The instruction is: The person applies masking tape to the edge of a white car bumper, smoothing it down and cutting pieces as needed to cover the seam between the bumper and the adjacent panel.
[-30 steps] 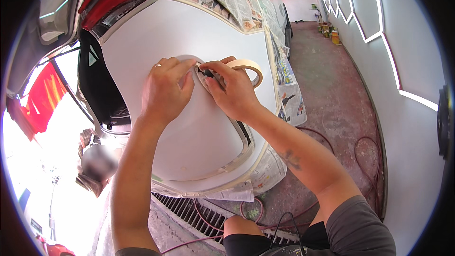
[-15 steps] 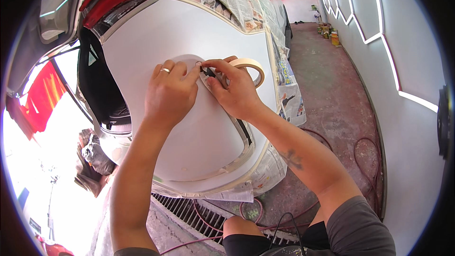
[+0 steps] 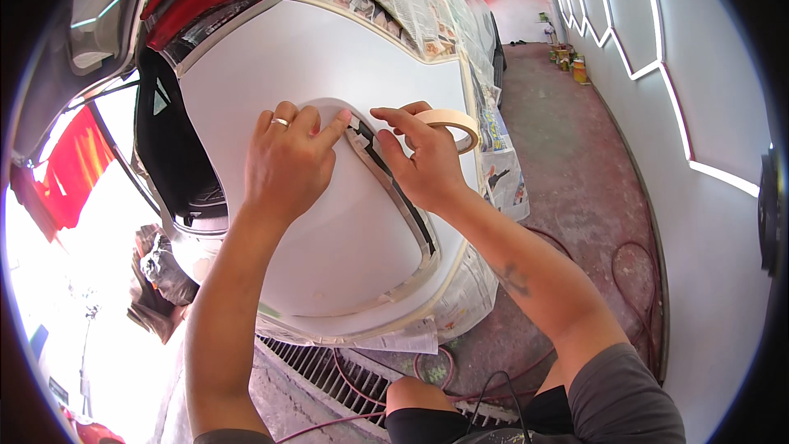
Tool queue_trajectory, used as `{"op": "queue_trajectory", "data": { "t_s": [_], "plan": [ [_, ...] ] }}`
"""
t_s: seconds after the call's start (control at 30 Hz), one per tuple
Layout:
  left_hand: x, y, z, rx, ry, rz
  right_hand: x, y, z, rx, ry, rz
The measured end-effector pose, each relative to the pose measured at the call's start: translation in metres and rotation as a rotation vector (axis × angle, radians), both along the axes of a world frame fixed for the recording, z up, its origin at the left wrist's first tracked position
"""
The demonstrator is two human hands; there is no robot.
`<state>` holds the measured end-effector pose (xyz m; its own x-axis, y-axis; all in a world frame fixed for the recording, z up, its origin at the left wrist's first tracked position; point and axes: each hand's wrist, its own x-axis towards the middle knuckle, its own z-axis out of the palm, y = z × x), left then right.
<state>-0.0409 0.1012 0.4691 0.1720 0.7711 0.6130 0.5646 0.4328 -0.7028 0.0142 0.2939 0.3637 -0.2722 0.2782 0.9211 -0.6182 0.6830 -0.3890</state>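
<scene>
A pale car body panel (image 3: 271, 57) lies before me, with a fuel-flap-like rounded lid (image 3: 345, 230) raised in its middle. Down the lid's right edge runs a dark gap (image 3: 404, 197), bordered by strips of masking tape (image 3: 374, 163). My left hand (image 3: 289, 160), ringed and with curled fingers, has its index fingertip at the upper end of that gap, beside a small whitish bit; what the fingertips pinch is hidden. Just right of the gap is my right hand (image 3: 423, 160), thumb and index finger apart. A roll of masking tape (image 3: 467, 125) is held in its other fingers.
Newspaper (image 3: 468, 300) taped along the edges covers the car around the panel. At left is a dark opening (image 3: 177, 148) in the body. A floor grate (image 3: 329, 370) and red hose (image 3: 633, 279) lie below. Cans (image 3: 579, 70) stand by the lit wall at right.
My right hand has drawn away from the left, to the right and slightly down, with the tape roll. Its thumb and index finger have parted, baring more of the dark gap.
</scene>
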Motion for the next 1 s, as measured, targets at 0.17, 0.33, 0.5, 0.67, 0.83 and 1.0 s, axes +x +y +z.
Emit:
{"op": "queue_trajectory", "data": {
  "t_s": [0.17,0.33,0.5,0.67,0.83,1.0],
  "plan": [
    [-0.005,-0.003,-0.006,-0.021,0.039,0.003,0.005,-0.008,-0.008,0.305,0.042,-0.310],
    [0.008,0.006,0.016,-0.058,-0.094,-0.025,0.048,0.016,-0.052,0.126,-0.064,-0.111],
    [0.019,0.022,0.037,-0.206,0.026,0.053,0.084,0.032,-0.187,-0.192,-0.355,-0.064],
    [0.022,0.030,0.028,-0.253,0.145,0.109,0.113,0.039,-0.280,-0.350,-0.558,-0.080],
    [0.025,0.037,0.016,-0.237,0.205,0.118,0.131,0.048,-0.338,-0.460,-0.628,-0.081],
    [0.026,0.030,0.015,-0.256,0.055,0.087,0.148,0.053,-0.387,-0.453,-0.830,-0.133]
  ]
}}
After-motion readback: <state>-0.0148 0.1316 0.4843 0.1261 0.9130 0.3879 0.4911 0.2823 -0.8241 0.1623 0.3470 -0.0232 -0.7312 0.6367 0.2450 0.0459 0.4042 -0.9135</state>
